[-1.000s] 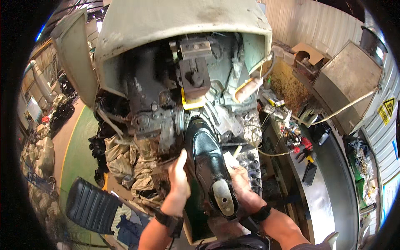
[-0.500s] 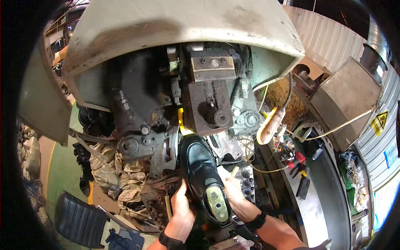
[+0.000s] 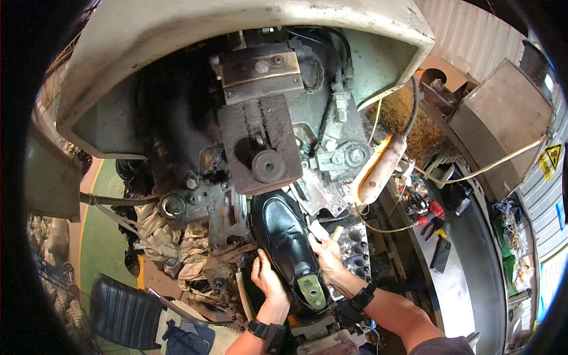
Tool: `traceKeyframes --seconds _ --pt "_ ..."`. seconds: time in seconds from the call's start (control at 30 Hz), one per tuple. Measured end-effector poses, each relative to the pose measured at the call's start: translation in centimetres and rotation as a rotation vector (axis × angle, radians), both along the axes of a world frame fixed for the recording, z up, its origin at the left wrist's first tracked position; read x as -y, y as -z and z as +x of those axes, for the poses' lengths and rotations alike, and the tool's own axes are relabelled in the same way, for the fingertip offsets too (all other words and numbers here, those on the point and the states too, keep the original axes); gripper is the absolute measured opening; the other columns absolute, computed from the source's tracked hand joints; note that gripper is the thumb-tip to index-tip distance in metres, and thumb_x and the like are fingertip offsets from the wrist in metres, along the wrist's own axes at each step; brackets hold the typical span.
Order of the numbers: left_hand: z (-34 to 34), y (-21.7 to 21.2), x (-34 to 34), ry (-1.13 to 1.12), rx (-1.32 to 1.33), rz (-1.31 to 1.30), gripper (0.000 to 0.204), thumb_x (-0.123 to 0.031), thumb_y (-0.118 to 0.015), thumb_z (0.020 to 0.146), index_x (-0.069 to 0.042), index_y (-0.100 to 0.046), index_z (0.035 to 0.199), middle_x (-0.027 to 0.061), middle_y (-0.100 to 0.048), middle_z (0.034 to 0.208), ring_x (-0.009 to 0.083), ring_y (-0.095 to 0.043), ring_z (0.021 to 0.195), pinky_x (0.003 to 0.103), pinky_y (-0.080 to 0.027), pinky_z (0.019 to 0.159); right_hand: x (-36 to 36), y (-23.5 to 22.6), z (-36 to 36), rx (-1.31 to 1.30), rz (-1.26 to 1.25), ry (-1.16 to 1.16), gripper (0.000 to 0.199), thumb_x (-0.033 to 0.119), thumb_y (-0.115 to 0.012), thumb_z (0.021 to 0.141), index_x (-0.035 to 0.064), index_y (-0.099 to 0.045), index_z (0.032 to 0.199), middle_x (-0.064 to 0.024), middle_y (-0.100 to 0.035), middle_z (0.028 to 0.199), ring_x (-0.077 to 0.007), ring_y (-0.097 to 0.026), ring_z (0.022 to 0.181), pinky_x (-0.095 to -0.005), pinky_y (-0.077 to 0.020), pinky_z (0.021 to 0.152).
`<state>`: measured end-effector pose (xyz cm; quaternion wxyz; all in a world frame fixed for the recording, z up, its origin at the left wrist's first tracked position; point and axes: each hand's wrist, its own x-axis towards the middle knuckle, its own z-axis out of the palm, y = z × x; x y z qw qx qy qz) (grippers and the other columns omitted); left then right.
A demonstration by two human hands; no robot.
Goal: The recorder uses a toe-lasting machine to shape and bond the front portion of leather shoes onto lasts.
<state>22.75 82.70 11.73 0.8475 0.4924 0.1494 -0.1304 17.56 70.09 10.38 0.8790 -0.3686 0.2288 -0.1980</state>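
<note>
Partly hidden, the fingers of the left hand (image 3: 270,281) and right hand (image 3: 329,259) gripped the black leather shoe (image 3: 288,234) near the machine block (image 3: 281,133); the warning sign (image 3: 553,161) at right had illegible lettering.

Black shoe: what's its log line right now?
black shoe; green shoe last: inside; left hand: shoe's left; right hand: shoe's right; toe: toward machine

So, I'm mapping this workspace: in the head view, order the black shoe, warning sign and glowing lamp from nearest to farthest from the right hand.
From the right hand:
1. Black shoe: just left of it.
2. Glowing lamp: above and right.
3. Warning sign: far right, on the wall.
</note>
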Motion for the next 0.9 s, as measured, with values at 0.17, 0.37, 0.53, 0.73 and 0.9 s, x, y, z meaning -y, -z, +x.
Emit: traceKeyframes --seconds 0.17,0.37,0.53,0.73,0.9 --pt "0.3 0.8 0.2 0.032 -0.026 -0.100 0.032 -0.030 -0.057 0.105 0.000 -0.067 0.107 0.0059 -0.070 0.102 0.0159 -0.065 0.085 0.031 -0.054 0.076 -0.2 0.5 0.5 0.108 0.108 0.017 0.032 0.014 -0.067 0.099 -0.0015 -0.058 0.125 -0.0069 -0.072 0.100 -0.0128 -0.069 0.080 -0.0277 -0.0581 0.070" --pt "0.6 1.4 0.0 0.087 -0.083 -0.171 0.035 -0.033 -0.057 0.104 -0.001 -0.066 0.113 0.0084 -0.070 0.106 0.0183 -0.067 0.088 0.032 -0.055 0.078 -0.2 0.1 0.3 0.074 0.131 -0.028 0.033 0.016 -0.069 0.098 -0.0015 -0.058 0.124 -0.0081 -0.073 0.098 -0.0128 -0.070 0.078 -0.0275 -0.0581 0.067" --pt "0.7 0.6 -0.3 0.150 -0.121 -0.269 0.042 -0.037 -0.056 0.104 0.002 -0.064 0.118 0.0098 -0.070 0.110 0.0202 -0.069 0.093 0.033 -0.055 0.082 -0.6 -0.3 -0.2 0.045 0.177 0.023 0.024 0.013 -0.068 0.097 0.0018 -0.065 0.118 -0.0068 -0.073 0.097 -0.0123 -0.070 0.077 -0.0270 -0.0584 0.066" --pt "1.0 -0.1 -1.4 0.226 -0.122 -0.188 0.044 -0.039 -0.056 0.104 0.000 -0.064 0.120 0.0097 -0.071 0.110 0.0199 -0.068 0.091 0.032 -0.055 0.080 0.0 0.1 -1.1 -0.068 -0.057 0.034 0.030 0.026 -0.068 0.098 0.0023 -0.063 0.116 -0.0063 -0.072 0.098 -0.0122 -0.069 0.077 -0.0262 -0.0576 0.066" --pt "3.2 6.7 -11.2 -0.033 0.297 0.168 0.030 -0.031 -0.064 0.100 -0.002 -0.061 0.109 0.0094 -0.067 0.096 0.0212 -0.068 0.088 0.036 -0.058 0.082 5.8 -0.9 -7.4 -0.108 -0.245 -0.224 0.035 0.023 -0.054 0.105 -0.0047 -0.044 0.125 -0.0246 -0.068 0.110 -0.0259 -0.072 0.091 -0.0347 -0.0625 0.080"
